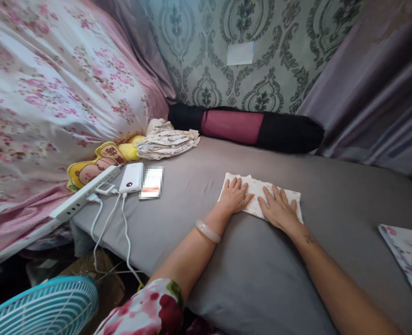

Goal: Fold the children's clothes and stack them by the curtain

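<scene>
A small folded white cloth (pixel 258 186) with a faint print lies on the grey bed sheet (pixel 261 270). My left hand (pixel 235 195) lies flat on the cloth's left part, fingers stretched out; a pale bangle sits on that wrist. My right hand (pixel 279 208) presses flat on the cloth's right part, fingers spread. Neither hand holds anything.
A stack of folded cloths (pixel 167 142) sits at the back left by a yellow plush toy (pixel 97 165). A white power strip (pixel 83 195), power bank (pixel 131 177) and cables lie at the bed's left edge. A black-and-maroon bolster (pixel 247 126) lines the wall. Floral cloth (pixel 408 253) right; fan (pixel 41 304) below left.
</scene>
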The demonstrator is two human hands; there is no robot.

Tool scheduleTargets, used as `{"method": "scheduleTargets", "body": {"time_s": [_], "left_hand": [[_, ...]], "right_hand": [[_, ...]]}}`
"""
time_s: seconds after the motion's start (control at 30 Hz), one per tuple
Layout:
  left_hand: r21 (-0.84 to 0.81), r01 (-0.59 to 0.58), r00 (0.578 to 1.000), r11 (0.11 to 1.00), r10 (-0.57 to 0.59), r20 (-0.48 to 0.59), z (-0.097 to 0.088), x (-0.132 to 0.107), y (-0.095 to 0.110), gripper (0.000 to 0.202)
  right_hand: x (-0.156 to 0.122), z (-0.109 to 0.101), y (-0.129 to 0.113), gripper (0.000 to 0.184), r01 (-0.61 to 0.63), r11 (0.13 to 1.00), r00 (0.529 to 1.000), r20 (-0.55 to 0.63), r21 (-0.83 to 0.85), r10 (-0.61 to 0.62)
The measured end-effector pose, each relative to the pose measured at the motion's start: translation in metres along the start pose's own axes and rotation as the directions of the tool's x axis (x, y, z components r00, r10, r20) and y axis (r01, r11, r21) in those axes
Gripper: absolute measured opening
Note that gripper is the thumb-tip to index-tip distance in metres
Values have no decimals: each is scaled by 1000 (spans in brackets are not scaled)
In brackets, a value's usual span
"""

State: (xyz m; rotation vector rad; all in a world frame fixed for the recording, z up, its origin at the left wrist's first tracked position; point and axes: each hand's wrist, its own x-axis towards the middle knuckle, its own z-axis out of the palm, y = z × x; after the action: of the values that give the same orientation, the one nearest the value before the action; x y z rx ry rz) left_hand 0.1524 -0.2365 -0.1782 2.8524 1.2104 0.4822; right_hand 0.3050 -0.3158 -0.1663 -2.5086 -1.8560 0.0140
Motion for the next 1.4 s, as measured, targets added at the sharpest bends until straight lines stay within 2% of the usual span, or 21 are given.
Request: {"method": "scheduleTargets", "body": {"time_s": [0.17, 0.3, 0.47, 0.57, 0.67, 0.73, 0.83, 0.93, 1.03, 1.13, 1.23, 1.4], "left_hand": [[8, -27, 998, 1000, 27, -65, -1, 2, 6, 47], [-1, -16, 1000, 1000, 16, 3, 7, 1, 6, 46], [-49, -12, 999, 999, 14, 32, 10, 1, 3, 47], [-151, 20, 998, 988, -11, 59, 5, 5, 1, 44], [-363, 122, 992, 924, -129, 5, -4, 13, -2, 40], [-499, 202, 962, 843, -267, -62, -10, 17, -6, 41], [-608, 304, 881, 734, -459, -115, -18, 20, -16, 41], [-663, 384, 808, 643, -582, -96, -20, 20, -29, 40], [-696, 440, 761, 567, -647, -46, -19, 20, -38, 40], [-710, 478, 731, 517, -682, -5, -16, 21, -42, 40], [-713, 487, 720, 504, -694, 1, -14, 22, -43, 41], [-702, 500, 712, 508, -702, -1, -13, 21, -45, 42]], "right_hand": [[0, -4, -20, 55, 61, 998, 992, -114, -9, -62], [2, 4, -30, 54, 95, 995, 991, -94, 15, -93], [4, 9, -29, 55, 92, 996, 992, -89, 18, -90], [4, 6, -29, 54, 83, 996, 995, -65, 30, -81], [4, 0, -37, 54, 75, 996, 996, -56, 48, -72], [6, -3, -45, 54, 101, 993, 992, -82, 59, -96], [11, -3, -60, 56, 152, 984, 985, -103, 93, -142], [17, 0, -69, 59, 141, 981, 989, -61, 131, -134], [20, 5, -70, 59, 125, 983, 992, -18, 135, -124], [21, 6, -67, 59, 130, 984, 991, -13, 125, -130], [24, 6, -67, 59, 130, 984, 991, 11, 124, -132], [31, 2, -84, 59, 175, 977, 985, -28, 118, -173]]}}
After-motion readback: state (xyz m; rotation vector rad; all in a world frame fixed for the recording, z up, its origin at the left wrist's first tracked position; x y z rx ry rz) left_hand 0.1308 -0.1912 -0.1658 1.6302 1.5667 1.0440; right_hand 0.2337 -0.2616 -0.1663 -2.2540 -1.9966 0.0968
